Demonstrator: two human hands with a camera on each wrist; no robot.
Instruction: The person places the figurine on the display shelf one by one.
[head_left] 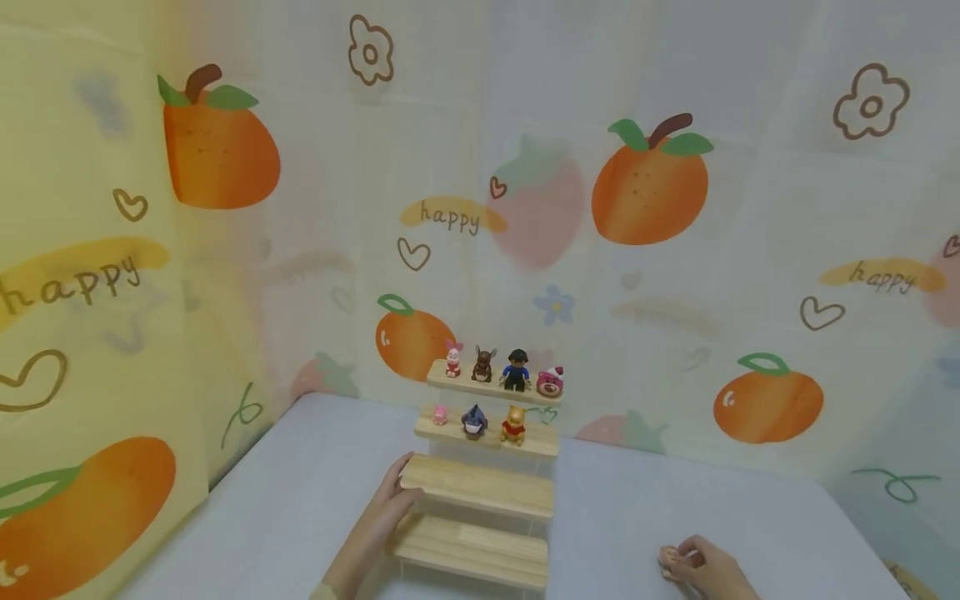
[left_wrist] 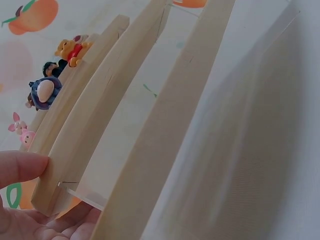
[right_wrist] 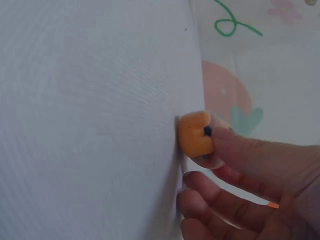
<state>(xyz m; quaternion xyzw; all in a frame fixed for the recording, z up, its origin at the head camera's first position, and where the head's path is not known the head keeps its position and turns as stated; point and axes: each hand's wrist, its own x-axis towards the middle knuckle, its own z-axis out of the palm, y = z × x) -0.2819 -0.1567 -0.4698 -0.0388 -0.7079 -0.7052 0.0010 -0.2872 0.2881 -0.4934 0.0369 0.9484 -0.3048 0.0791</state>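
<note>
A tiered wooden display shelf (head_left: 480,486) with clear side supports stands at the center. My left hand (head_left: 386,506) grips the left end of its third board from the top; in the left wrist view the thumb (left_wrist: 22,167) presses the board's edge, fingers beneath. Well to the right, my right hand (head_left: 708,568) pinches a small toy figurine (head_left: 667,562) low at the white tabletop. Close up in the right wrist view, that figurine (right_wrist: 196,135) shows an orange part and a dark spot; thumb and fingers hide the rest.
Several small figures line the upper two boards, among them a Pooh bear (head_left: 513,425), a blue donkey (head_left: 474,422) and a dark-haired doll (head_left: 516,371). Fruit-printed curtains (head_left: 300,208) enclose the white table (head_left: 622,517) at back and sides. Something brownish (head_left: 911,581) lies at the lower right edge.
</note>
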